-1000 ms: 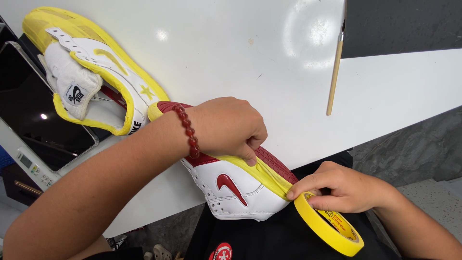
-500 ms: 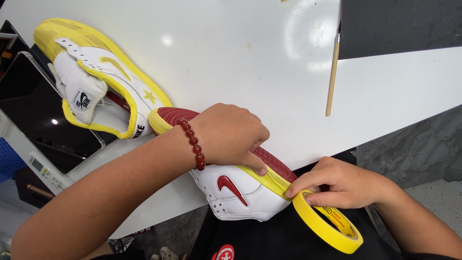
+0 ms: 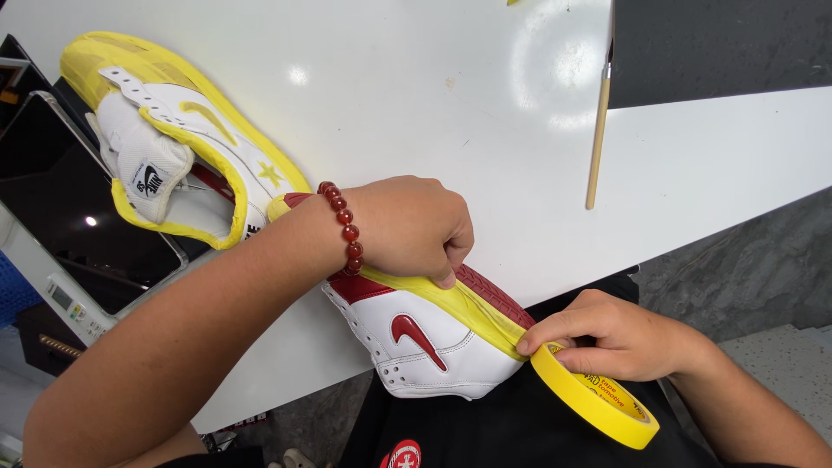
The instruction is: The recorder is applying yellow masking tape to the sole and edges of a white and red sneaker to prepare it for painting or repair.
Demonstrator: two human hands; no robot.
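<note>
Two shoes are in front of me, and one looks finished: the far shoe (image 3: 186,152) lies on its side on the white worktop (image 3: 416,95), its sole edge and collar wrapped in yellow tape, with yellow patches over the side marks. The near shoe (image 3: 425,338), white with red trim and a red sole, hangs partly off the worktop's front edge over my lap, and here I judge the masking about halfway. A yellow strip runs along the sole edge from the heel side, under my left hand (image 3: 412,230), to the toe, where it meets the roll. My left hand is curled down on the shoe, thumb pressing the tape flat against the rim. My right hand (image 3: 620,338) is closed on the tape roll (image 3: 598,394), thumb and forefinger pinching where the strip leaves it at the toe. The red side mark and the red heel panel are bare, and I cannot see the other flank. A thin brush (image 3: 598,130) lies well apart, beside a dark mat (image 3: 728,43).
</note>
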